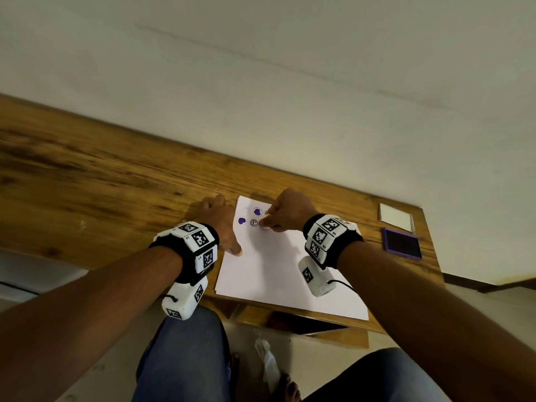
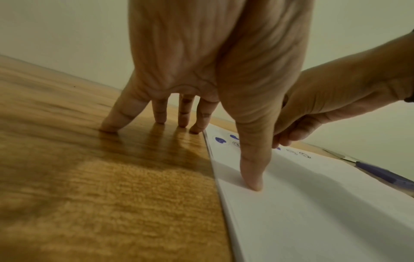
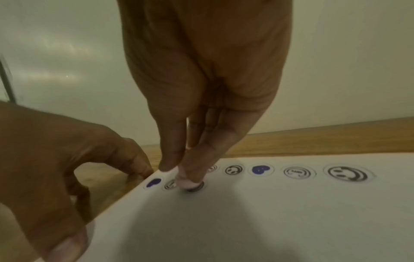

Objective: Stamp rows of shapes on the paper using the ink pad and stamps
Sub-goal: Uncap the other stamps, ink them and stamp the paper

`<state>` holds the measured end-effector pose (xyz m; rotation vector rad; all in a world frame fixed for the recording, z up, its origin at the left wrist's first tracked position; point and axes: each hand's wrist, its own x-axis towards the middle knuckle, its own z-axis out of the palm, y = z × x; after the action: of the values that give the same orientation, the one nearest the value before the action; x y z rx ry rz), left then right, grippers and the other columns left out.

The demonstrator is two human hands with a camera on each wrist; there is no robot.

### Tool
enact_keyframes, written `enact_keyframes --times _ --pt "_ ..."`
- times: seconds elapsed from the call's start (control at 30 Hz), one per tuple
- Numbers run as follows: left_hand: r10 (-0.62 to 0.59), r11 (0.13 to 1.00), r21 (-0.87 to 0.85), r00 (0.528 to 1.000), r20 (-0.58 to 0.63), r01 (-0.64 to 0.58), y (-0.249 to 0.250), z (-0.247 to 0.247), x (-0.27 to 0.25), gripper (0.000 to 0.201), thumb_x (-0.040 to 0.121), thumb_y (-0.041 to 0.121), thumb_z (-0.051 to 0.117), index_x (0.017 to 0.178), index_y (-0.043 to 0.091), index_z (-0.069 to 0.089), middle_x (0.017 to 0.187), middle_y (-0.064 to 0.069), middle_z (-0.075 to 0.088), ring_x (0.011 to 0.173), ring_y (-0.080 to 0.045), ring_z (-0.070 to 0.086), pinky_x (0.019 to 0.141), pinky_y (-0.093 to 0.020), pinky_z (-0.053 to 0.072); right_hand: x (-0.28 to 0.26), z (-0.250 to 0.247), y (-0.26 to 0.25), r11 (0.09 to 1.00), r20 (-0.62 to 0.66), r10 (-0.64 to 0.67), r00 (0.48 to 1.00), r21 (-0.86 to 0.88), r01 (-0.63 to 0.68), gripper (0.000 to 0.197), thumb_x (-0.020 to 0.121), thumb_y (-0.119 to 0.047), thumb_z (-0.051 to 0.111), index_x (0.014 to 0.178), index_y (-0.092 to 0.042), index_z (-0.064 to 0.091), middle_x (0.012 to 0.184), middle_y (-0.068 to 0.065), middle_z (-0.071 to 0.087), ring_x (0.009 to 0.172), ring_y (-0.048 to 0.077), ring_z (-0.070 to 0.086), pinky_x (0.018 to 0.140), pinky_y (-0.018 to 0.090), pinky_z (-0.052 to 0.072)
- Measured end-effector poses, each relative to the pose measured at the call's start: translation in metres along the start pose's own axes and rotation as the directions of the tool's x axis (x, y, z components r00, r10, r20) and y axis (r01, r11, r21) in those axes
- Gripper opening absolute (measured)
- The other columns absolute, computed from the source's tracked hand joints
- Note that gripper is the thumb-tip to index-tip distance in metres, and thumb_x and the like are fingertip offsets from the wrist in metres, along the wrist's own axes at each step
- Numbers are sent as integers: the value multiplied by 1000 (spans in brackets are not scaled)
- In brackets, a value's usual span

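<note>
The right hand (image 1: 285, 211) has its grip pinched on a small stamp (image 3: 193, 187), pressed onto the paper (image 1: 278, 268) near its far left corner. The left hand (image 1: 220, 221) grips nothing, its fingers straight, thumb on the paper's left edge and fingertips (image 2: 160, 120) on the counter (image 1: 101, 181). The ink pad (image 1: 401, 243) lies right of the paper.

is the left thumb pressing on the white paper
Yes, the left hand plants its thumb tip on the white paper while its other fingertips touch the wooden table.

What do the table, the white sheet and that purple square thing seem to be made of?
The table looks like wood or wood-look laminate: brown grain streaks and a slight sheen that mirrors the fingers. The sheet looks like matte white paper, thin-edged and flat. The ink pad seems to be a purple plastic case around a dark pad; the material is uncertain.
</note>
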<state>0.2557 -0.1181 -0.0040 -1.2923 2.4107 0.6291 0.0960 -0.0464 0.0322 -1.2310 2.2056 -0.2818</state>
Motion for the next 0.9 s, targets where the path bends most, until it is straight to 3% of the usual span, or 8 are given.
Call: enact_keyframes --times 0.17,0.27,0.33,0.43,0.57,0.7,0.83,0.9 --pt "2 1000 -1 1000 -9 -2 0 -3 -2 89 49 50 90 124 19 54 138 -5 36 138 -35 27 109 -52 36 -15 -31 14 995 -210 2 978 103 20 22 75 -36 79 70 -15 78 64 2 74 54 11 62 69 29 56" --pt "2 1000 9 1000 -2 -2 1 -5 -4 92 49 51 90 127 20 52 139 -6 36 137 -34 29 109 -50 35 -28 -50 26 964 -220 7 975 260 52 18 71 -32 82 69 -15 78 64 3 74 59 17 70 76 35 59" --pt "-1 1000 12 1000 -2 1 1 -6 -5 92 50 51 90 128 20 52 141 -6 36 137 -34 30 109 -49 35 -36 -58 35 948 -222 12 975 311 59 18 71 -30 83 67 -13 77 64 7 73 56 12 66 78 36 59" --pt "0 1000 24 1000 -14 1 0 -7 -7 90 52 52 88 128 21 51 140 -6 37 135 -33 33 109 -47 36 -48 -64 45 945 -234 31 972 323 48 18 72 -29 82 62 -14 76 61 10 70 55 10 59 71 32 56" --pt "-14 999 32 1000 -15 15 2 -10 -11 91 54 54 86 131 22 49 139 -6 39 134 -31 35 109 -46 36 -63 -67 59 936 -240 43 970 350 45 11 74 -26 81 71 -16 80 71 14 74 56 9 59 68 27 53" --pt "1 999 43 999 39 -3 7 -20 -14 90 46 65 83 124 27 58 128 -5 48 121 -27 47 102 -43 43 -75 -71 76 918 -258 72 963 394 36 13 74 -26 82 71 -14 80 72 12 75 59 10 62 72 34 60" --pt "4 998 -62 999 32 -2 6 -23 -6 82 39 64 80 111 27 69 124 0 61 107 -23 60 95 -40 51 -89 -81 95 895 -281 114 953 445 25 14 72 -26 83 71 -13 79 71 11 75 58 12 61 72 37 60" --pt "-22 994 -102 999 44 27 9 -27 -8 75 50 57 83 115 22 69 125 5 59 111 -24 60 95 -34 49 -94 -84 103 890 -295 121 948 454 27 14 71 -26 83 71 -13 79 71 10 75 59 13 63 75 41 61"
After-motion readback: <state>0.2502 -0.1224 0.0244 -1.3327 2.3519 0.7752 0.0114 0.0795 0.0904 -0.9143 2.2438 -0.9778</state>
